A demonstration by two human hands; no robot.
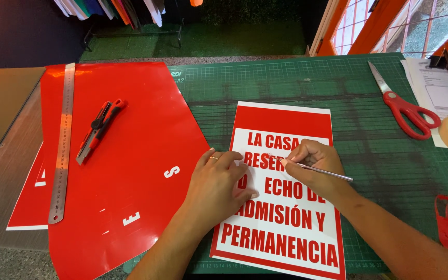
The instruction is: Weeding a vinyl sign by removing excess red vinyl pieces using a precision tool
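Red-and-white sign sheet [286, 207] lies flat under both my hands, long axis running away from me: left hand [216, 181] presses spread on its left edge, while right hand [312, 163], the nearer to the lettering, pinches a thin metal tool [322, 172] pointing left.

Left of the green cutting mat [390, 171] lies a red vinyl sheet [130, 171], carrying a steel ruler [62, 142] and utility knife [99, 129]. Red-handled scissors [403, 106] rest on the mat's right part, papers [436, 85] beyond.
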